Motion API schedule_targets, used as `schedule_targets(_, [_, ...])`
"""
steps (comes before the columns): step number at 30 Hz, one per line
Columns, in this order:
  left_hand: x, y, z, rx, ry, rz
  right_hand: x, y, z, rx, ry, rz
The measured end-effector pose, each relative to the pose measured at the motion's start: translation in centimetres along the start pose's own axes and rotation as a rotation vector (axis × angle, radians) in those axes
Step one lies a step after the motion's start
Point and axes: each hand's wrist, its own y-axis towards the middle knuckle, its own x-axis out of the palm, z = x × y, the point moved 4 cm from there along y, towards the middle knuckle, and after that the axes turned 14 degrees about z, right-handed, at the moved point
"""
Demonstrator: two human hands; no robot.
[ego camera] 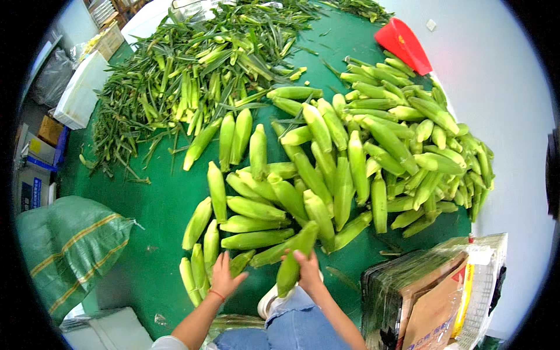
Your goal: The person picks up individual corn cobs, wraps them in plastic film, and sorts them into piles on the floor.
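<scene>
My right hand (308, 267) grips a green-husked ear of corn (297, 258), held slanting above the green floor in front of my knees. My left hand (227, 278), with a thin red band at the wrist, has its fingers spread beside another husked ear (241, 262) at the near edge of the heap; whether it touches that ear is unclear. Several ears lie just left of it, side by side. The large heap of husked corn (345, 175) stretches from before me to the right wall.
Stripped leaves and husks (197, 70) are piled at the upper left. A red scoop (404, 46) rests by the wall (494, 109). A green woven sack (74, 249) is at left, a white foam box (83, 89) beyond it. A plastic crate (485, 293) with cardboard stands at lower right.
</scene>
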Motion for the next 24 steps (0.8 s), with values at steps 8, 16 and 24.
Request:
schedule_targets(8, [-4.8, -2.3, 5.1, 0.058, -0.257, -0.178, -7.8, -0.1, -12.6, -0.368, 0.016, 0.347])
schedule_targets(16, [10.9, 11.4, 32.5, 0.142, -0.764, -0.047, -7.8, 9.2, -19.5, -0.756, -0.719, 0.371])
schedule_targets(24, [0.1, 6.6, 12.9, 0.269, -0.085, 0.301, -10.9, 10.4, -20.1, -0.820, -1.303, 0.561])
